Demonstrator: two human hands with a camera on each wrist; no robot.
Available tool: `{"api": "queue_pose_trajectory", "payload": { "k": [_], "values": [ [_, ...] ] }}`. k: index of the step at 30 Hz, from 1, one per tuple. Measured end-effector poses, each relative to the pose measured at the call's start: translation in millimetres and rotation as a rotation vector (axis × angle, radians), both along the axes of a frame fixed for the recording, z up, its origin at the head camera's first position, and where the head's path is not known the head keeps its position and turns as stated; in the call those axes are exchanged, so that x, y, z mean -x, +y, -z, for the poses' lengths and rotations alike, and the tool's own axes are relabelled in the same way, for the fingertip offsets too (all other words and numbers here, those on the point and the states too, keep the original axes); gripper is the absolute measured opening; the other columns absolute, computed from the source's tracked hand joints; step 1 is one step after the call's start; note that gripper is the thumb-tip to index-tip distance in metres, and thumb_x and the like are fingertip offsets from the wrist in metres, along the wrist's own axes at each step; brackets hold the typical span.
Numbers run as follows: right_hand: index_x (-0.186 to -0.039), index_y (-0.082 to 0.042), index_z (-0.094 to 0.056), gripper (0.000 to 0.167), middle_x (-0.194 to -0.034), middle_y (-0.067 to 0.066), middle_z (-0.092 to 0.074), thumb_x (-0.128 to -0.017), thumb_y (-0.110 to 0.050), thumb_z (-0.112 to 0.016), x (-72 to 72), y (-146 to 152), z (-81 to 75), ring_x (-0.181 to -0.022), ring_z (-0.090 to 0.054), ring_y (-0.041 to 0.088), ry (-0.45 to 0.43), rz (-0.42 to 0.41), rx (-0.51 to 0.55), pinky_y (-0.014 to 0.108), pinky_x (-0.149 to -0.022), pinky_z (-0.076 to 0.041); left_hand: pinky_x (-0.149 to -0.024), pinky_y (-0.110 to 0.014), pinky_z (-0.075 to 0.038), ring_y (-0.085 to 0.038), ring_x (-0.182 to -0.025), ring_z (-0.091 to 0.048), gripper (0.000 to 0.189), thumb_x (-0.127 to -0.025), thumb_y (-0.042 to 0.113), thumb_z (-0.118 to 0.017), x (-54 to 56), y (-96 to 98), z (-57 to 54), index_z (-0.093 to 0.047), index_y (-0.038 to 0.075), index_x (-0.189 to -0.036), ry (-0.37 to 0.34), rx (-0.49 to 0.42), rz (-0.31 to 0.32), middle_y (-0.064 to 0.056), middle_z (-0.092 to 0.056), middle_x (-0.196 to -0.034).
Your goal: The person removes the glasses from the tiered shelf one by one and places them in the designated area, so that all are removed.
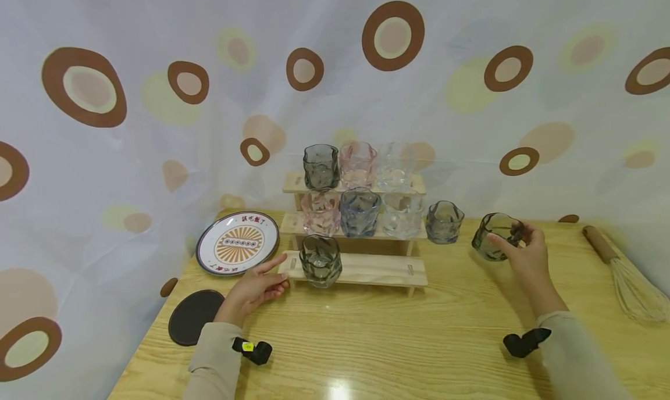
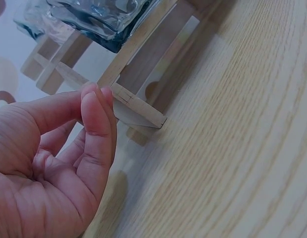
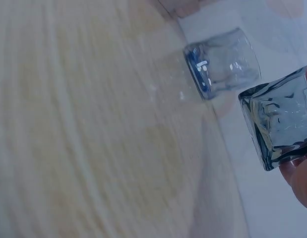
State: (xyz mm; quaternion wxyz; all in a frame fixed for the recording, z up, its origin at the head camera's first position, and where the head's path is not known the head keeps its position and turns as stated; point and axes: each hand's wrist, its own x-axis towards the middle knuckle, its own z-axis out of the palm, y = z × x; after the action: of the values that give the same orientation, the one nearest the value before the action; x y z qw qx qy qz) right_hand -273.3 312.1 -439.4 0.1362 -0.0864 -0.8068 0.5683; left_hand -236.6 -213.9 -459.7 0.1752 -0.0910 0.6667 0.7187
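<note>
My right hand (image 1: 530,259) grips a smoky grey glass (image 1: 494,237) by its right side, thumb at the front; the right wrist view shows this glass (image 3: 279,116) tilted. A bluish-grey glass (image 1: 444,222) stands to its left, beside a three-tier wooden shelf (image 1: 374,267). My left hand (image 1: 257,288) pinches the left end of the lowest tier between thumb and fingers. On that tier stands one grey glass (image 1: 320,263). Pink (image 1: 321,214), blue (image 1: 360,213) and clear (image 1: 403,215) glasses fill the middle tier. Up top are grey (image 1: 321,167), pink (image 1: 357,166) and clear (image 1: 395,168) ones.
A patterned plate (image 1: 209,250) lies left of the shelf, with a black round coaster (image 1: 195,318) in front of it. At the far right rests a whisk (image 1: 625,275) with a wooden handle. A dotted curtain (image 1: 335,109) hangs behind the wooden table (image 1: 398,342).
</note>
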Motion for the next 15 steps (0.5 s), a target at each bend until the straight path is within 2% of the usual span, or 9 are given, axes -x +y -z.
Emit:
{"api": "queue_pose_trajectory", "payload": {
  "k": [7,11,15],
  "values": [
    [-0.139,-0.017,-0.027,0.072,-0.118,-0.017,-0.031,-0.085,-0.041,-0.068,14.0,16,3.5,-0.136,-0.019,0.031,-0.024,0.035,0.054,0.051,-0.114,-0.015,-0.055,-0.018,-0.05,-0.007,-0.059,-0.058,0.058,-0.092,0.005,-0.06,-1.0,-0.7,-0.8,-0.041,0.017,-0.145,0.008,-0.017,0.012,-0.003,-0.066,-0.074],
    [-0.139,-0.021,-0.026,0.072,-0.117,-0.018,-0.03,-0.084,-0.042,-0.068,21.1,20,7.3,-0.138,-0.017,0.03,-0.049,0.047,0.06,0.051,-0.113,-0.018,-0.056,-0.018,-0.05,-0.007,-0.059,-0.058,0.059,-0.092,0.005,-0.06,-1.3,-1.5,-1.4,-0.039,0.016,-0.146,0.011,-0.033,0.023,-0.003,-0.066,-0.074],
    [-0.137,-0.02,-0.025,0.071,-0.118,-0.016,-0.032,-0.084,-0.042,-0.068,29.0,21,11.6,-0.132,-0.024,0.026,-0.053,0.046,0.043,0.046,-0.109,-0.026,-0.056,-0.018,-0.051,-0.007,-0.059,-0.058,0.059,-0.092,0.005,-0.06,-1.7,-1.9,-1.2,-0.039,0.017,-0.146,0.008,-0.039,0.024,-0.002,-0.066,-0.074]
  ]
}}
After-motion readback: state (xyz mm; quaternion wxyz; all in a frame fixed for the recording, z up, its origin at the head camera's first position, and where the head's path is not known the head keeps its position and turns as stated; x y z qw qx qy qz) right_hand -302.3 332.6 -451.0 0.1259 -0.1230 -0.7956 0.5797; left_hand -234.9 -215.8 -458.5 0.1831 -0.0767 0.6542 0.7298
